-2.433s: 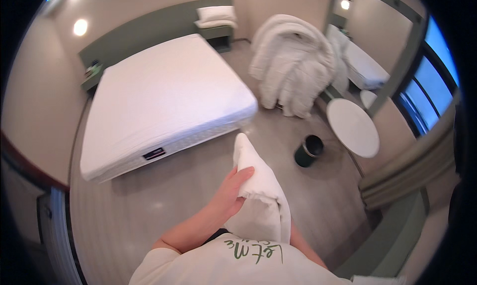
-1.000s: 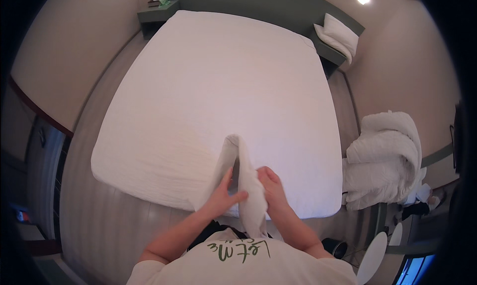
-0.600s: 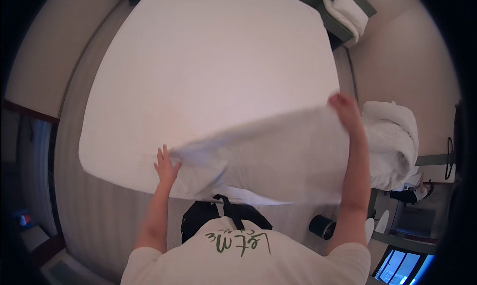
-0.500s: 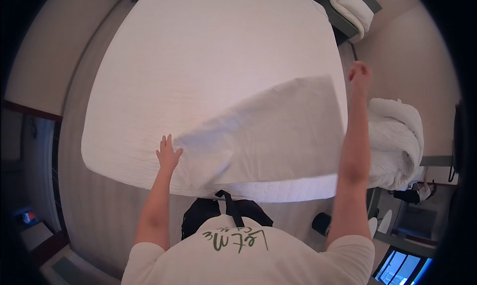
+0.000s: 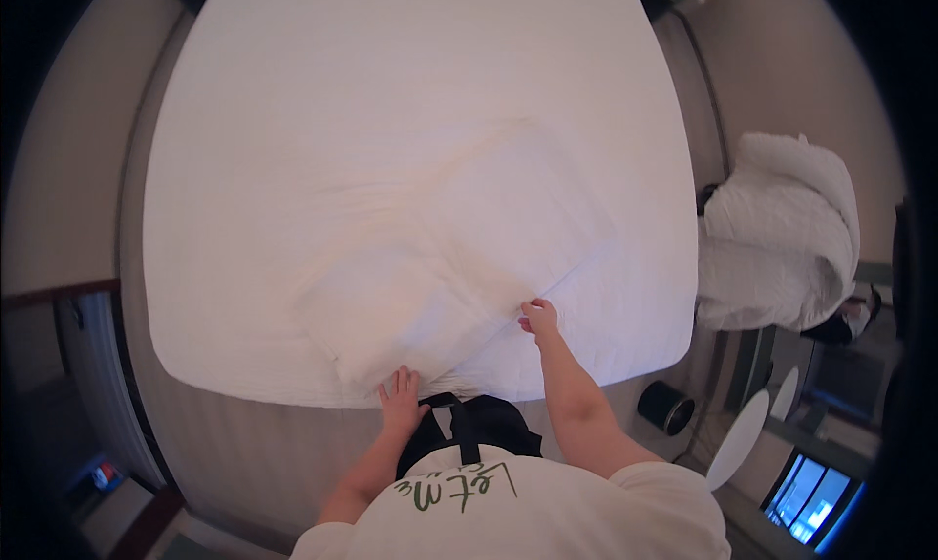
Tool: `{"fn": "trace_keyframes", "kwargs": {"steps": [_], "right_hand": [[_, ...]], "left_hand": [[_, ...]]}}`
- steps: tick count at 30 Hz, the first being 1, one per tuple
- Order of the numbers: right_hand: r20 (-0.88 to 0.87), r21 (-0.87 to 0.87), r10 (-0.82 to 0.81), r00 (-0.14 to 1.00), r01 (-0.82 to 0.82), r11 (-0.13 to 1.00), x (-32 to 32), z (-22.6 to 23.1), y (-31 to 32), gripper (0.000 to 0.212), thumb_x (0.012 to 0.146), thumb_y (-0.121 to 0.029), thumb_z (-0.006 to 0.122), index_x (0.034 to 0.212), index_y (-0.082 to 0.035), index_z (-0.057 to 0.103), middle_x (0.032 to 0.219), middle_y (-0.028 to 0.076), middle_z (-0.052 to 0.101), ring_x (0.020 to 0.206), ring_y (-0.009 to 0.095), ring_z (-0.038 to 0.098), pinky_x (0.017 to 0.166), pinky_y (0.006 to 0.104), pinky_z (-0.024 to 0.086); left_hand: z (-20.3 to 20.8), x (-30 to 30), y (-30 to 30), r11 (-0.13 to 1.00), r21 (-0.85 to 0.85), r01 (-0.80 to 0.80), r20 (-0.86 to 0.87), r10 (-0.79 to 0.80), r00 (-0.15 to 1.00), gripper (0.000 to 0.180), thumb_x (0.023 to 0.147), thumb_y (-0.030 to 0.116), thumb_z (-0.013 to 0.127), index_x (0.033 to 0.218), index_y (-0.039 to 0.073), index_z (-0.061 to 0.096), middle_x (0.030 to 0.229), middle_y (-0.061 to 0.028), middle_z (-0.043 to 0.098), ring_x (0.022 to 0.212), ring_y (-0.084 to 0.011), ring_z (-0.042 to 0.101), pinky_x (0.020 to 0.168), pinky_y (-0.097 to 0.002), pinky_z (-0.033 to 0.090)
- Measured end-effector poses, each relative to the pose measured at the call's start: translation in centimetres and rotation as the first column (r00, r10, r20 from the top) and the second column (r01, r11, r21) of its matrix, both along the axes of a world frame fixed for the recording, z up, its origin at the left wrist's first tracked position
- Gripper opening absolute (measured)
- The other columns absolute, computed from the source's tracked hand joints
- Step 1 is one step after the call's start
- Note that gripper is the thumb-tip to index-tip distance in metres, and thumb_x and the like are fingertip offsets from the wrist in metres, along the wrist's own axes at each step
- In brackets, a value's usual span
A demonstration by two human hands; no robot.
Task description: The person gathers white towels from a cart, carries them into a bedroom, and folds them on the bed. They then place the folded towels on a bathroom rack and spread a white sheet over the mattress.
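Note:
A folded white sheet [image 5: 508, 198] lies in a loose, slanting shape on the near half of the white mattress [image 5: 254, 130]. Its near edge runs diagonally, and its outline blends partly into the mattress. My right hand [image 5: 539, 319] is closed on that edge, fingertips pinching the cloth. Closer to my body, my left hand [image 5: 399, 404] rests with fingers spread on the sheet's near left part, at the front edge of the mattress.
A bunched white duvet [image 5: 782, 237] is piled to the right of the bed. A black bin [image 5: 666, 408] stands on the floor at the near right, with white oval seats or tabletops [image 5: 740, 441] beyond it. Walls flank both sides.
The sheet was raised in the air on the right and now lies down on the mattress. My right hand has come down and inward to its edge; my left has moved nearer my body.

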State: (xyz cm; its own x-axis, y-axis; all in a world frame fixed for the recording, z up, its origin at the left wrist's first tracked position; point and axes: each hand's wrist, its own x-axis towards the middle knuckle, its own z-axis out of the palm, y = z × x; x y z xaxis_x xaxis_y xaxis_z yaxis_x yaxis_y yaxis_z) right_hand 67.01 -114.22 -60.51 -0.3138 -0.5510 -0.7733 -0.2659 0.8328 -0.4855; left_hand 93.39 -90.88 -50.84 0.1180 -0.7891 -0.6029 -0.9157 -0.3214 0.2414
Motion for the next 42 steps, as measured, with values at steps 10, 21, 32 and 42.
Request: {"fn": "trace_keyframes", "kwargs": {"steps": [10, 21, 32, 42], "right_hand": [[-0.112, 0.142, -0.151, 0.982, 0.167, 0.976, 1.1, 2.0, -4.5, 0.037, 0.068, -0.028, 0.070, 0.082, 0.005, 0.059, 0.071, 0.015, 0.061, 0.055, 0.022, 0.059, 0.041, 0.0329, 0.043], [0.007, -0.335, 0.109, 0.994, -0.101, 0.937, 12.8, 10.5, -7.5, 0.029, 0.072, -0.024, 0.057, 0.066, 0.004, 0.051, 0.062, 0.018, 0.057, 0.055, 0.025, 0.059, 0.054, 0.0354, 0.047], [-0.272, -0.947, 0.632, 0.725, -0.319, -0.041, 22.9, 22.5, -20.2, 0.027, 0.081, -0.028, 0.059, 0.080, -0.002, 0.062, 0.074, 0.007, 0.063, 0.070, 0.021, 0.056, 0.065, 0.0328, 0.045], [0.135, -0.038, -0.151, 0.979, 0.157, 0.987, 13.2, 4.9, -5.1, 0.006, 0.073, -0.006, 0.055, 0.069, -0.002, 0.058, 0.055, 0.007, 0.055, 0.042, 0.015, 0.051, 0.034, 0.0262, 0.039]], "left_hand": [[-1.4, 2.0, -3.3, 0.997, -0.030, 0.069, 0.070, -0.067, 0.995, 0.047, 0.073, 0.021, 0.061, 0.115, 0.010, 0.044, 0.115, -0.0063, 0.043, 0.115, -0.0219, 0.040, 0.095, -0.0546, 0.027], [-1.1, 0.2, -1.3, 1.000, -0.002, 0.011, 0.113, -0.011, 0.994, 0.060, 0.072, 0.024, 0.065, 0.123, 0.009, 0.038, 0.126, -0.0086, 0.039, 0.119, -0.0224, 0.038, 0.096, -0.0539, 0.028], [10.5, 31.5, -9.9, 0.591, -0.567, -0.574, 0.011, 0.702, 0.712, 0.030, 0.090, 0.022, 0.046, 0.108, 0.001, 0.057, 0.105, -0.0151, 0.061, 0.099, -0.0286, 0.057, 0.088, -0.0359, 0.043], [1.2, 13.0, -14.5, 0.880, -0.403, -0.252, -0.136, 0.214, 0.967, 0.012, 0.077, 0.018, 0.060, 0.083, 0.008, 0.062, 0.082, -0.0128, 0.062, 0.080, -0.0283, 0.058, 0.072, -0.0411, 0.043]]}}
